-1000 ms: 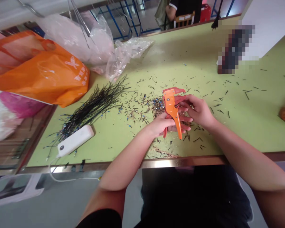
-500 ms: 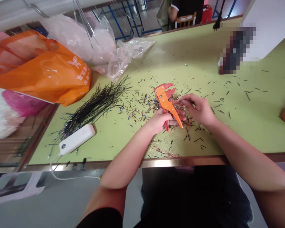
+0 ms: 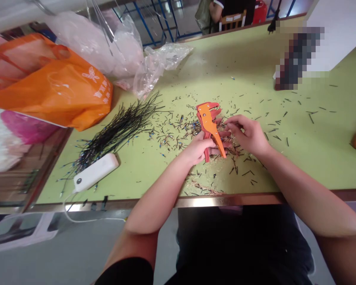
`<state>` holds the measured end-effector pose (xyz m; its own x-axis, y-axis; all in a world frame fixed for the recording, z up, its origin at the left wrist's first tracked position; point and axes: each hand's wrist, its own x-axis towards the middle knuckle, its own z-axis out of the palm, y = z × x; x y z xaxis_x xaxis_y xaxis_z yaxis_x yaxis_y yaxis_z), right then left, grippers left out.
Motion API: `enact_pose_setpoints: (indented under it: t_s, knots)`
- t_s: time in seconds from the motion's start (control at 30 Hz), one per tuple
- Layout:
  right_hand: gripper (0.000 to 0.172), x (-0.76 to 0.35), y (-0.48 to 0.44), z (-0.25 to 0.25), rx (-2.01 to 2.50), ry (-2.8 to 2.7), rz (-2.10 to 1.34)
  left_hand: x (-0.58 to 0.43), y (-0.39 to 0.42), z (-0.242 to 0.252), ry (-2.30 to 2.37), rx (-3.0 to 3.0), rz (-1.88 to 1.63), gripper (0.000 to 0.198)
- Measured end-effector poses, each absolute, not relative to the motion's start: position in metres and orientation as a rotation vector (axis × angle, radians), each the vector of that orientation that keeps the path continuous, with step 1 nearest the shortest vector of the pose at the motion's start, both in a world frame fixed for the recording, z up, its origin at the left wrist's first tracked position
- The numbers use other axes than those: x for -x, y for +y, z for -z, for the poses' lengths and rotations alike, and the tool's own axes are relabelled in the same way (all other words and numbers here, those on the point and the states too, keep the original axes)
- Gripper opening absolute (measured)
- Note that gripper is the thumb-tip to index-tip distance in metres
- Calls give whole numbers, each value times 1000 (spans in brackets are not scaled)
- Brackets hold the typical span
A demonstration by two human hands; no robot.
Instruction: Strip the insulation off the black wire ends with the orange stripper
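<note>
My left hand (image 3: 196,149) is wrapped round the handles of an orange and red wire stripper (image 3: 209,122), whose red jaws point away from me and to the right. My right hand (image 3: 248,133) is beside the tool, its thumb and forefinger pinched close together. Whatever may be between those fingertips is too small to make out. Under and around both hands lie scattered black wire offcuts (image 3: 169,136), some with blue bits, along with strands of copper-coloured wire (image 3: 206,189). To the left rests a bundle of long black wires (image 3: 121,128).
A white power bank (image 3: 96,172) with a cable touches the near end of the wire bundle. An orange bag (image 3: 77,93) and clear plastic bags (image 3: 150,73) stand at the back left. A white box-like object (image 3: 338,35) is at the back right. Another person (image 3: 235,14) sits beyond the table.
The wire stripper has turned slightly and its jaws have shifted a little to the right. My right hand keeps its pinch in nearly the same place.
</note>
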<state>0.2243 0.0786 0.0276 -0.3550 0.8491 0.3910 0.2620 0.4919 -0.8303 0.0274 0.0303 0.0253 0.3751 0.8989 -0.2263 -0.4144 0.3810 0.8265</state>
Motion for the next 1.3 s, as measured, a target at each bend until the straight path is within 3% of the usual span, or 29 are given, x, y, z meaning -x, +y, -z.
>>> enact_pose_setpoints:
  t_s: [0.23,0.63,1.0,1.3]
  knots:
    - [16,-225,78,-26,907,-1885,-880,-33,31,-20,893,-809,-980,80]
    - [17,-225,80,-25,896,-1953,-775,-27,33,-20,942,-806,-1033,82]
    - [18,-226,80,-25,894,-1956,-780,-27,30,-16,863,-855,-960,43]
    - [14,-226,80,-25,844,-1927,-791,-30,30,-19,877,-834,-938,50]
